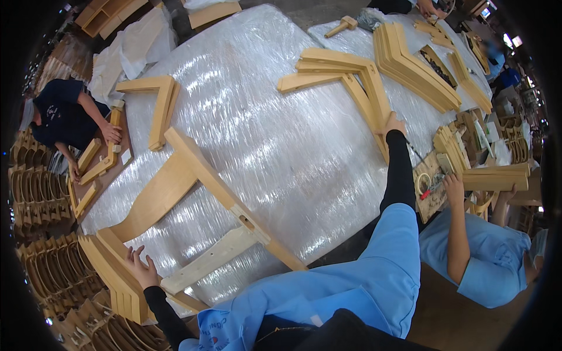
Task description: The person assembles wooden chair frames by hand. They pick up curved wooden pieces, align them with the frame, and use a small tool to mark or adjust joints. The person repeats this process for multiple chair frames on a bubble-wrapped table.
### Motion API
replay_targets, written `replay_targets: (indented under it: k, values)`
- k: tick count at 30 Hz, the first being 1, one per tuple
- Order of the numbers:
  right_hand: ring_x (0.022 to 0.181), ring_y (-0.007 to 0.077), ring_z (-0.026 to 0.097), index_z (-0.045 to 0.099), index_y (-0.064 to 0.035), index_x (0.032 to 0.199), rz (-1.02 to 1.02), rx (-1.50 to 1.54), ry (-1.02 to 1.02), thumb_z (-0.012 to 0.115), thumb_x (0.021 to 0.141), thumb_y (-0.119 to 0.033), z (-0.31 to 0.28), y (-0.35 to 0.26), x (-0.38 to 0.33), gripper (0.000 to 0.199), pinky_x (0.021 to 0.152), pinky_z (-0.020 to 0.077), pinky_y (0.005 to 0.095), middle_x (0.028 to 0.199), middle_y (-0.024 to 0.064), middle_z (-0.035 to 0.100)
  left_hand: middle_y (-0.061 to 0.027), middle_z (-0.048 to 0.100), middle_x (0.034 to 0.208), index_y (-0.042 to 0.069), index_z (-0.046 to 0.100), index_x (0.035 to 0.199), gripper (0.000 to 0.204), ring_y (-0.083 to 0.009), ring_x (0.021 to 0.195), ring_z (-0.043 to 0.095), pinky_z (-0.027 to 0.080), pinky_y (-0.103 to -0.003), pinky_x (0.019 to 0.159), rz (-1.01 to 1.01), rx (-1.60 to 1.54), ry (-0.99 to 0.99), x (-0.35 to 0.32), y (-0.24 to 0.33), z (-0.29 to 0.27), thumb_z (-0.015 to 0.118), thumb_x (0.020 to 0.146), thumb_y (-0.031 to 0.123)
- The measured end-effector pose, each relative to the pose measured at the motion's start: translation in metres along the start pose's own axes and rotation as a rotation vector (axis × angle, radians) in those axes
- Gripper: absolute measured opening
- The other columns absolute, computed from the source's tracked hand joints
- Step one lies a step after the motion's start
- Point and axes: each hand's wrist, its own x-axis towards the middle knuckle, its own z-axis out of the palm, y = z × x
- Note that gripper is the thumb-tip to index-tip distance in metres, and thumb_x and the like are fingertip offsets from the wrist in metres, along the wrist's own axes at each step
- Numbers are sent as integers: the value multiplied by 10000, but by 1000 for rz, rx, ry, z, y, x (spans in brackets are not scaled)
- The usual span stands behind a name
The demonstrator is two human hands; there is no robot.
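Has the right arm stretched over the plastic-wrapped table (293,158) toward its right edge, with the right hand (395,124) at the near end of a group of bent wooden pieces (376,88). Shows those fingers only in part, perhaps curled over the wood; cannot tell whether clamped on it. Holds the left hand (143,269) by the table's near left corner, fingers spread apart, just beside one rail of a large wooden frame (211,179); cannot tell whether touching it

Has that frame lying across the left half of the table, its long rail slanting down toward the near edge, with a broad curved panel (161,193) on the left side and a pale crosspiece (211,260) closer to the near edge. Shows a stack of wooden strips (114,275) at the near left corner, and an angled wooden pair (162,111) by the left edge, toward the far end. Beyond the bent pieces, shows a thicker wooden stack (410,64) and a mallet (346,23). At the left edge, shows a co-worker in a dark shirt (64,114), hands at wooden parts (96,169); past the right edge, another in light blue (486,257), near a bundle of boards (494,178)
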Motion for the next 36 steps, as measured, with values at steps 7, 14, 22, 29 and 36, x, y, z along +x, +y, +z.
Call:
replay_targets:
  k: [7, 14, 22, 29, 36]
  values:
    - [1046, 417, 660, 576, -155, 1294, -28, 149, 208, 919, 658, -349, 17, 6, -24, 748, 880, 557, 501, 1081, 242, 679, -182, 459, 1417, 103, 673, 1188, 330, -379, 1291, 521, 427, -474, 1088, 28, -38, -125, 5, 18, 28, 616, 884, -13]
    - [1042, 430, 656, 570, -164, 1326, -83, 166, 198, 886, 686, -336, 1, -17, -40, 734, 883, 556, 505, 1050, 247, 690, -184, 490, 1356, 86, 679, 1162, 319, -382, 1282, 528, 432, -466, 1085, 77, -76, -187, 4, 36, 46, 616, 870, -26]
    - [1449, 473, 350, 386, 35, 1507, -270, -87, 55, 853, 695, -601, 14, -27, -30, 1132, 1182, 346, 485, 1523, 334, 413, -215, 489, 1423, 107, 678, 1208, 402, -417, 1341, 487, 413, -477, 1124, -22, 11, -48, -42, -10, 32, 628, 832, -25]
    - [998, 362, 601, 703, -86, 1248, -497, 215, 422, 759, 880, -405, 48, -79, -178, 491, 885, 496, 468, 1020, 202, 606, -238, 573, 1255, 78, 656, 1169, 359, -412, 1199, 550, 459, -478, 1035, -564, 159, 593, -128, -129, 32, 679, 811, 97]
    - [783, 133, 518, 781, -102, 1142, -701, 763, -91, 679, 957, -198, 28, -173, -388, 233, 722, 450, 278, 978, 53, 645, -264, 525, 1372, 0, 534, 1334, 640, -419, 1326, 473, 398, -528, 1107, -964, 177, 2, -177, -281, 65, 710, 807, 318]
